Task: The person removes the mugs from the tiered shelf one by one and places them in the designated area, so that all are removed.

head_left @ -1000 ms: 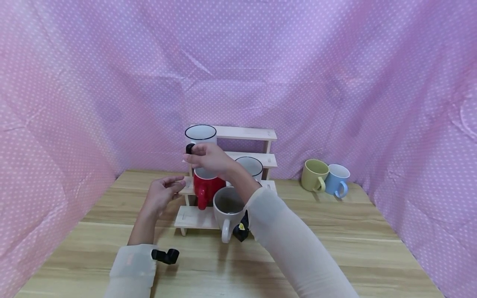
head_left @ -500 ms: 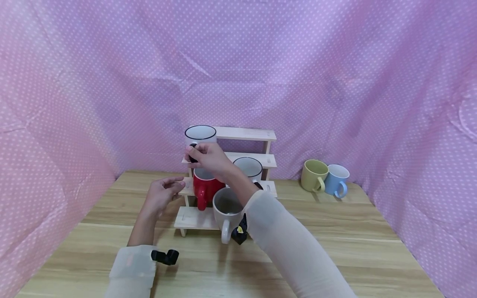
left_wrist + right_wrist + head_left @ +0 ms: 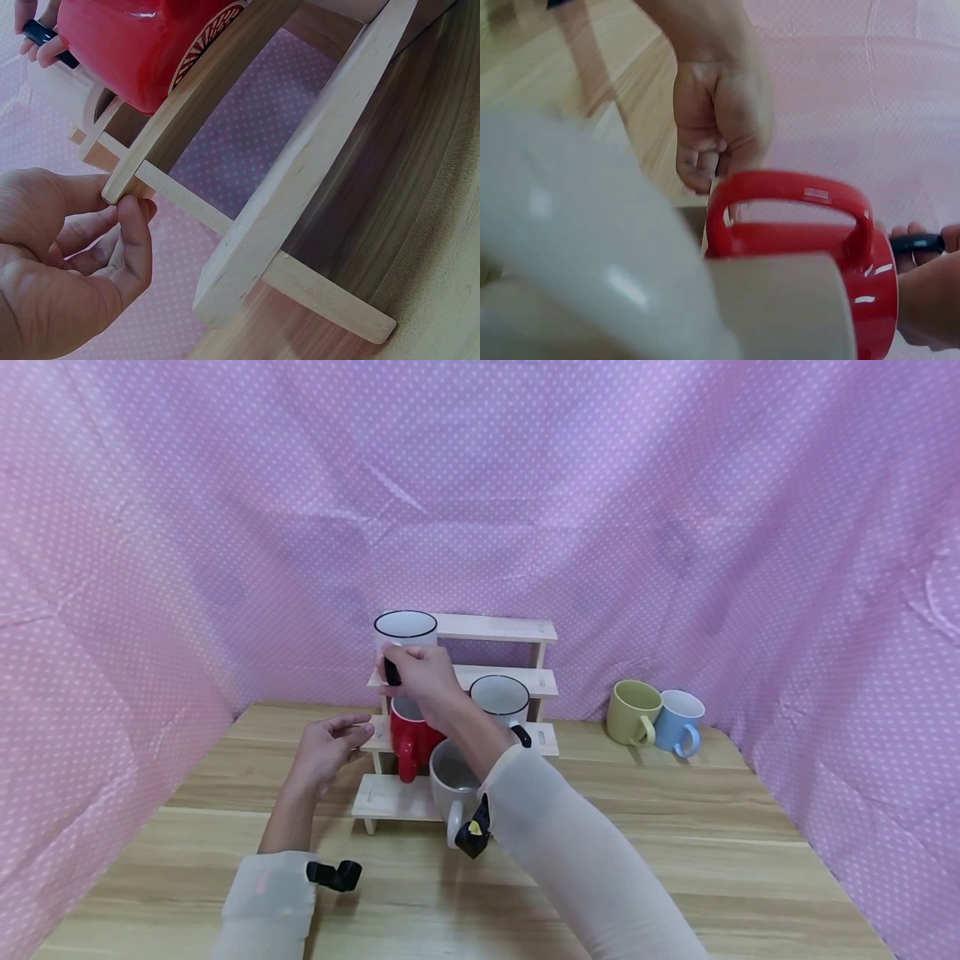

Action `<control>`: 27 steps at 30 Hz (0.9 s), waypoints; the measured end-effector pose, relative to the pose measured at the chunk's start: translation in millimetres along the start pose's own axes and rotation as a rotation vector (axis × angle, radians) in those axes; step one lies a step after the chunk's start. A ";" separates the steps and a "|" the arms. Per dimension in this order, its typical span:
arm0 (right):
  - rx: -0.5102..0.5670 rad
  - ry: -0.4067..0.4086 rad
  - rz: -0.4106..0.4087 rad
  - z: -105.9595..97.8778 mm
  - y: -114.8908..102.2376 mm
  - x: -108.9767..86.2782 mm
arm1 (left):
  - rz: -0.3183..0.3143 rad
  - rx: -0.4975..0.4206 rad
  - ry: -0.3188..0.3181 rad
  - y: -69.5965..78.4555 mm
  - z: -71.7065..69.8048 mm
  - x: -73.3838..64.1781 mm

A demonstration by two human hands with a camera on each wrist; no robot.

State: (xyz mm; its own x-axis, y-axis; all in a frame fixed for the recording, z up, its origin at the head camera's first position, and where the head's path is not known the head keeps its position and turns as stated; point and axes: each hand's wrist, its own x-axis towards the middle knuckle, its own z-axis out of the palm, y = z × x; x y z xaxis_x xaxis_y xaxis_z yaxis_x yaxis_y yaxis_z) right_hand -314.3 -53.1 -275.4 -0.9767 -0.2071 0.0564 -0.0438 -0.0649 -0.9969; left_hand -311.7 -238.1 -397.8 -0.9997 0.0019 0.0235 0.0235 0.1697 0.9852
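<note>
My right hand (image 3: 426, 681) holds the black handle of a white mug (image 3: 406, 625) with a dark rim, on the upper left of a stepped wooden rack (image 3: 390, 799). The right wrist view shows fingers (image 3: 904, 262) around that handle. My left hand (image 3: 327, 750) pinches the left end of a lower shelf board, and the left wrist view shows its thumb and finger (image 3: 135, 232) on the board's edge. Below my right hand stands a red mug (image 3: 408, 743). A pale grey mug (image 3: 454, 781) sits on the bottom step, partly hidden by my right forearm.
Another white mug (image 3: 499, 695) with a dark rim and black handle stands on the rack's right side. To the right on the wooden table (image 3: 675, 835) are a yellow-green mug (image 3: 630, 714) and a light blue mug (image 3: 678, 724). Pink dotted cloth (image 3: 480, 485) hangs around the table.
My right thumb and fingers have come together around the black handle, and the handle has swung slightly to the right. The right forearm has shifted a little left. My left hand stays put.
</note>
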 end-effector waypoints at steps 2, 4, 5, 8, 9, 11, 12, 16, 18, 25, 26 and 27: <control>0.019 0.047 0.014 2.7 -0.5 -1.2 | 0.002 -0.004 0.000 -0.3 0.2 -0.1; 0.026 0.083 0.022 4.9 -0.5 -2.2 | 0.005 -0.012 0.000 -0.2 0.7 -0.3; 0.024 0.095 0.023 5.7 -0.3 -2.7 | 0.005 -0.013 0.001 -0.3 0.8 -0.4; 0.013 0.129 0.018 7.1 1.5 -4.0 | 0.008 -0.013 -0.001 -0.5 1.1 -0.5; 0.009 0.136 0.013 7.4 2.2 -4.5 | 0.008 -0.013 0.000 -0.6 1.2 -0.6; 0.001 0.149 0.000 7.8 3.7 -5.4 | 0.009 -0.010 0.001 -0.8 1.0 -0.7; -0.003 0.154 -0.008 8.1 4.2 -5.8 | 0.010 -0.008 0.002 -0.9 0.9 -0.9; -0.006 0.156 -0.043 8.7 5.5 -7.6 | 0.012 0.003 0.006 -0.3 1.1 -2.6; -0.011 0.155 -0.059 8.9 5.8 -8.8 | 0.009 0.006 0.006 0.2 1.5 -3.7; -0.059 0.157 -0.105 6.3 4.4 -15.6 | -0.005 0.007 0.010 0.9 2.9 -7.0; -0.066 0.150 -0.114 5.6 3.6 -16.7 | -0.006 0.007 0.012 0.8 3.0 -7.4; -0.075 0.146 -0.121 4.8 2.5 -17.9 | -0.008 0.005 0.015 0.7 3.1 -8.0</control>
State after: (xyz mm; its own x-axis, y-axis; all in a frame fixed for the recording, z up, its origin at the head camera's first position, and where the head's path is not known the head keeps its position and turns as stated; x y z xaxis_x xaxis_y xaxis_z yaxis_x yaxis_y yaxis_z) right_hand -295.9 -54.2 -278.7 -0.9833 -0.0582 0.1725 -0.1724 -0.0069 -0.9850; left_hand -303.7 -234.9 -397.8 -0.9997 -0.0140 0.0185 0.0158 0.1749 0.9845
